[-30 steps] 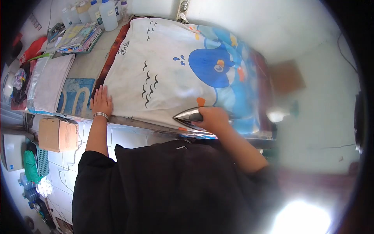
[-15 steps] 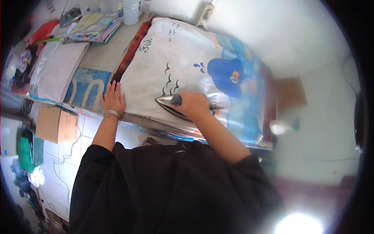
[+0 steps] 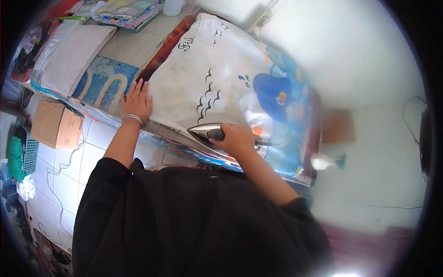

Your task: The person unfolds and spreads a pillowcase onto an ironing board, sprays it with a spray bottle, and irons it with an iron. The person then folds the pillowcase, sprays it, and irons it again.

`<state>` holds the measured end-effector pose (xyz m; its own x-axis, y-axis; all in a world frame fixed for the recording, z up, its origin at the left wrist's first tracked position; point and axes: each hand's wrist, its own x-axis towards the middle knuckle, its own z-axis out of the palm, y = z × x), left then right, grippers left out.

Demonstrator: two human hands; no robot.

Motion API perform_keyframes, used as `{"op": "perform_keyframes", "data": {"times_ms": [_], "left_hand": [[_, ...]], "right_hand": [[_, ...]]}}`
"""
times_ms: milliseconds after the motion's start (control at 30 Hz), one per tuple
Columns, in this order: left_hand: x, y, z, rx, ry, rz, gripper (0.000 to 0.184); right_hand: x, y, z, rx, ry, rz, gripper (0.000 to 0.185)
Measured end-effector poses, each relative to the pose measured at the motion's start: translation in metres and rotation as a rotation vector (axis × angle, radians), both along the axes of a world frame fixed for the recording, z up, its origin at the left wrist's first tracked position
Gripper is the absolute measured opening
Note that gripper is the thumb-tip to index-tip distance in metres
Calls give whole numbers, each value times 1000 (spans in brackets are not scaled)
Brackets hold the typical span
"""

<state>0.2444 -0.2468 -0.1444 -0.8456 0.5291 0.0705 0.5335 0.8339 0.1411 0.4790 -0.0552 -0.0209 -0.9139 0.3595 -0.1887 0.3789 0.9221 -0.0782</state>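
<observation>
A white cloth [image 3: 184,92] printed with black birds, lettering and a blue whale is spread over the table. My right hand [image 3: 236,139] grips the dark handle of an iron [image 3: 203,131], whose pointed tip faces left near the cloth's front edge. At the cloth's left edge, my left hand [image 3: 136,101] lies flat with its fingers stretched out, a bracelet round its wrist. The iron's soleplate is hidden underneath.
Folded pale cloth [image 3: 76,57] and a stack of books [image 3: 127,11] lie on the left. A cardboard box [image 3: 57,123] stands below the table's left end. A white spray bottle [image 3: 322,161] is at the right.
The iron in my right hand moved left along the cloth, then a little toward its front edge. My left hand stays by the left edge. The camera view has shifted and turned.
</observation>
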Motion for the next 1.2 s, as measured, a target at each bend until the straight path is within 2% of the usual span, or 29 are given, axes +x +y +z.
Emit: {"op": "perform_keyframes", "data": {"times_ms": [100,233,333,400,433,567,667,733,867,933,1000,1033,1067,1133,1167,1200], "left_hand": [[3,-1,1,-24,14,-8,53],[2,0,4,-42,-5,-1,52],[2,-1,4,-38,-3,0,52],[2,-1,4,-30,0,-8,52],[2,0,5,-42,2,-6,53],[2,1,4,-56,2,-3,53],[2,0,3,-34,10,-13,53],[3,2,6,-33,14,-13,53],[-2,0,-8,-21,52,-18,53],[2,8,2,-33,30,-32,54],[16,21,16,2,-36,175,54],[26,33,19,-5,3,114,57],[39,49,16,-2,5,89,57],[71,80,5,123,40,-170,61],[84,90,8,127,44,-178,61],[97,98,11,0,-29,-229,63]], "right_hand": [[4,1,-4,25,43,-140,45],[12,4,-3,56,58,-163,46],[33,15,-1,138,48,-77,46],[49,31,-4,107,62,-230,45],[56,43,0,81,-15,-293,47],[108,76,16,-20,-2,-377,50],[154,108,10,70,-58,-476,55],[182,124,4,-61,-72,-564,59],[210,122,2,191,4,-630,60],[193,107,12,153,28,-582,57],[166,92,15,78,-5,-497,53],[151,87,10,-42,43,-437,49],[129,67,22,26,28,-372,47],[105,56,7,57,-44,-206,43],[104,58,-5,54,-3,-157,43],[109,66,-3,59,1,-160,43]]}}
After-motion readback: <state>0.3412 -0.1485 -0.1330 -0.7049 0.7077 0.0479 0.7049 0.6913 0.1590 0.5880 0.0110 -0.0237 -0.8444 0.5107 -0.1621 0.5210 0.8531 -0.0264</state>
